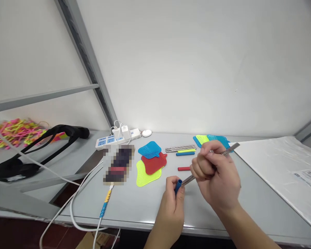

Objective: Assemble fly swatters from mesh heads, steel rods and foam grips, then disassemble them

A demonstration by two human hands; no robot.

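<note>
My left hand [172, 204] is closed around a short blue tube [178, 185], its open end facing up. In my right hand [217, 176], fingers curled tight, is a slim silver metal rod [188, 180]. The rod slants down to the left, and its lower tip is at the mouth of the tube; whether it has entered, I cannot tell. Behind my hands lie a red tube [183, 168], a blue tube [185, 154], a yellow tube [186, 150] and several metal rods [180, 148]. Left of these, blue [149, 149], red [154, 163] and yellow [148, 177] perforated fly swatter heads overlap.
More swatter heads [217, 139] lie behind my right hand. A white wrapped package [282, 166] covers the table's right side. At left are a pixelated phone-like object [119, 164], white cables [72, 207], a power strip [119, 139] and a black strap-like headset [57, 138].
</note>
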